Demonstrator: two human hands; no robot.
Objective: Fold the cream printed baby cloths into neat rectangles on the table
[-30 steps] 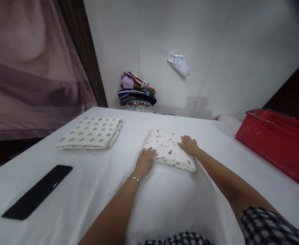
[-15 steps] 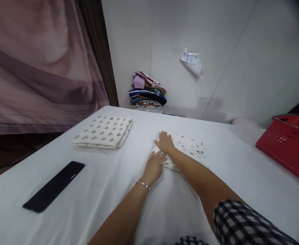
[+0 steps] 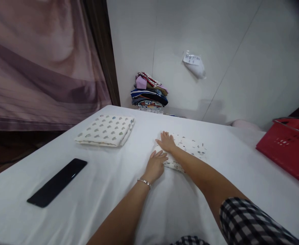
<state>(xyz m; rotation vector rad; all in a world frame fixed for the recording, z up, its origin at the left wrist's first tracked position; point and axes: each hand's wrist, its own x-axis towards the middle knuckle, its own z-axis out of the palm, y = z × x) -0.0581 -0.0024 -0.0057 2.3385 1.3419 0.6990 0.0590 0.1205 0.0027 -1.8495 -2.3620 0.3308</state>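
Note:
A folded white cloth (image 3: 190, 145) with a small scattered print lies flat on the white-covered table (image 3: 108, 190). My right hand (image 3: 166, 141) rests on its far left part, palm down with fingers spread. At the cloth's near left edge lies my left hand (image 3: 155, 166), fingers stretched out and touching it; a silver bracelet circles that wrist. Part of the cloth is hidden under my right forearm. Off to the left sits a second folded white cloth (image 3: 106, 131) with rows of grey motifs, apart from both hands.
A black phone-like slab (image 3: 57, 182) lies on the table at the left. On the right stands a red basket (image 3: 285, 144) with a metal handle. Behind the table are a stack of folded clothes (image 3: 149, 93) and a wall with a labelled plastic bag (image 3: 194, 64). A pinkish curtain (image 3: 42, 61) hangs left.
The whole view has shifted slightly, so things appear a little farther right. Both hands keep their places on the printed cloth, and nothing else has visibly moved.

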